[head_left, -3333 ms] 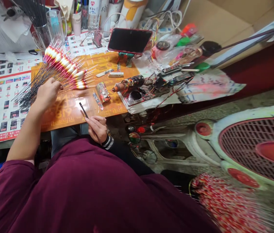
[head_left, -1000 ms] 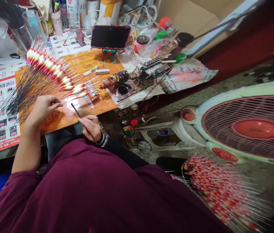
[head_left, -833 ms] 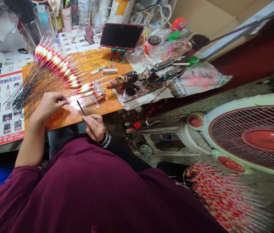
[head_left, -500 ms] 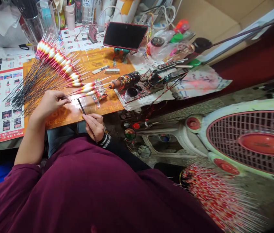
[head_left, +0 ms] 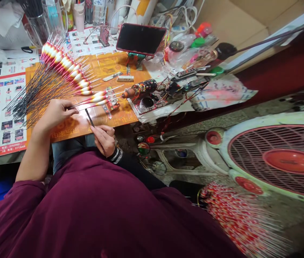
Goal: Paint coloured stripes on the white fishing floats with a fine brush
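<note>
My left hand (head_left: 56, 114) is closed, thumb and finger pinching the thin stem of a fishing float (head_left: 100, 103) with a white, yellow and red body. That float's pale tip points toward a paint-spattered motor tool (head_left: 142, 87). A second float (head_left: 98, 96) lies just beyond it, nearly alongside. Below, my right hand (head_left: 104, 138) is closed around a slim dark paintbrush (head_left: 89, 117), its upper end close to the held float's stem. Whether they touch I cannot tell. A fan of many similar floats (head_left: 65, 66) with black stems spreads to the left.
An orange board (head_left: 68, 130) covers part of the newspaper-lined table. A phone (head_left: 141, 38) stands on a holder behind. Wires and bottles crowd the back right. Beside me are a fan (head_left: 293, 161) and a bundle of red-and-white floats (head_left: 232, 215).
The brush end has shifted very slightly up and left, toward the float's stem. Both hands keep their grips. The whole view has moved a little.
</note>
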